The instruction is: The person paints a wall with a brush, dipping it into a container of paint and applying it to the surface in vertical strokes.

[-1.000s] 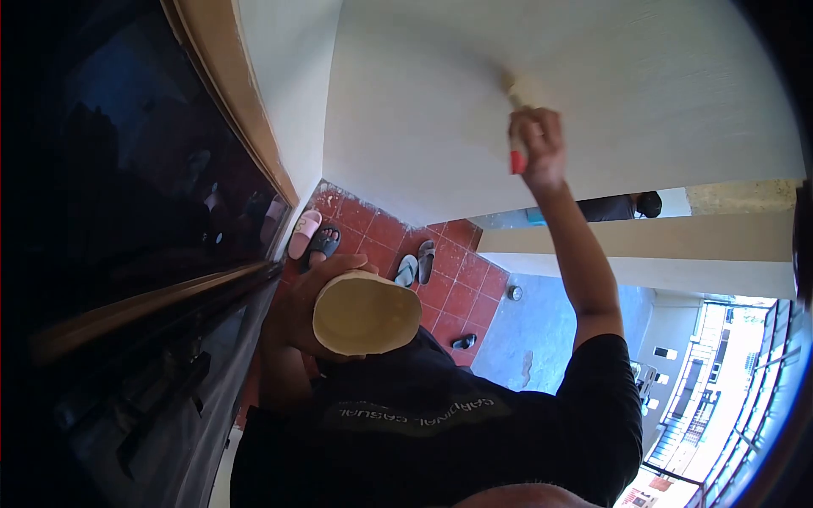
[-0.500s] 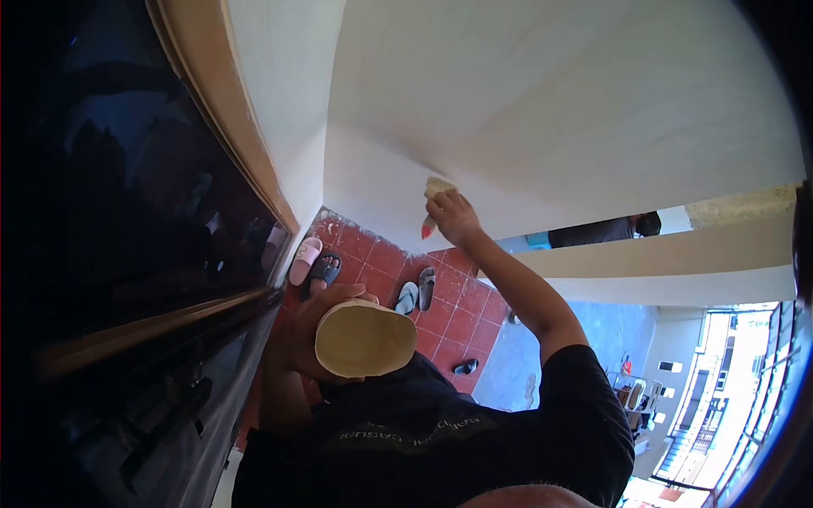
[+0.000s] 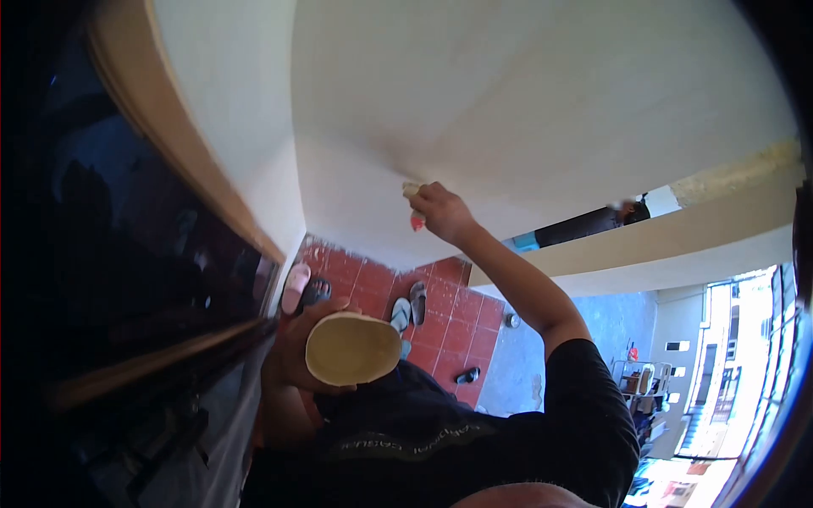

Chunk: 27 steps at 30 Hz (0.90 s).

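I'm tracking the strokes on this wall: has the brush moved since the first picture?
Yes. The brush, in the right hand, is now closer to the wall corner and to the red floor tiles.

We stand in the entryway of a home, marked by red square floor tiles [image 3: 437, 326], pink rubber slippers [image 3: 295, 288] and a dark, wood-framed glass pane [image 3: 127, 220].
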### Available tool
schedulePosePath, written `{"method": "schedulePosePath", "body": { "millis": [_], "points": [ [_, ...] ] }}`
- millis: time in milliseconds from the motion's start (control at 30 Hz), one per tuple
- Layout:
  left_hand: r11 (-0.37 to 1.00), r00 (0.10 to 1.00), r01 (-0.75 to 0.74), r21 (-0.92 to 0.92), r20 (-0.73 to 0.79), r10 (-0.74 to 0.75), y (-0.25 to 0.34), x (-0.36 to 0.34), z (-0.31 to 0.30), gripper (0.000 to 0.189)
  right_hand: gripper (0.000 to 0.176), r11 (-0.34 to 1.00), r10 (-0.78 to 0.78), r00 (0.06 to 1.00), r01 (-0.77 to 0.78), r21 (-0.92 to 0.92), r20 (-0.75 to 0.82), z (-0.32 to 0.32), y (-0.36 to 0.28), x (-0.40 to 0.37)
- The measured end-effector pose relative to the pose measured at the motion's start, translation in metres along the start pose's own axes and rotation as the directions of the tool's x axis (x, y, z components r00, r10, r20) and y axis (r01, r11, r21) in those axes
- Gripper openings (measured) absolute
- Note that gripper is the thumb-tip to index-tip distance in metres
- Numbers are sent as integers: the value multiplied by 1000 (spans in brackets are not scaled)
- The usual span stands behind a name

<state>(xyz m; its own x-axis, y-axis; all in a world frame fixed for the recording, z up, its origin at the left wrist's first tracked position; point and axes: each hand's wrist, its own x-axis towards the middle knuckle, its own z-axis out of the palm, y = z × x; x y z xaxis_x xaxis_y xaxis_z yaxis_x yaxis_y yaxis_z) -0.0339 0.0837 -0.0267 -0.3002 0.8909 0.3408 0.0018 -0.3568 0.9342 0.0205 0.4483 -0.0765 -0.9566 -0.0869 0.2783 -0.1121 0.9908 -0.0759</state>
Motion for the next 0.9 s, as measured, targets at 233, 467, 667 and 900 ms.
{"method": "schedulePosePath", "body": {
  "millis": [233,467,667,900],
  "points": [
    [999,997,-36,-7,75,36,-7,12,-17,118,22,974,-118,951,55,-218,-284,-162,25,31],
    [994,992,-15,-112,120,29,23,23,-7,109,24,839,-303,735,-97,-536,-607,-385,-21,90],
    [999,975,30,45,217,-39,40,14,-16,113,29,543,-542,769,14,-839,-339,-345,-2,80],
    [996,982,-37,-79,182,51,81,19,-5,110,14,901,-235,967,254,-351,96,-190,-19,24]
  ]
}}
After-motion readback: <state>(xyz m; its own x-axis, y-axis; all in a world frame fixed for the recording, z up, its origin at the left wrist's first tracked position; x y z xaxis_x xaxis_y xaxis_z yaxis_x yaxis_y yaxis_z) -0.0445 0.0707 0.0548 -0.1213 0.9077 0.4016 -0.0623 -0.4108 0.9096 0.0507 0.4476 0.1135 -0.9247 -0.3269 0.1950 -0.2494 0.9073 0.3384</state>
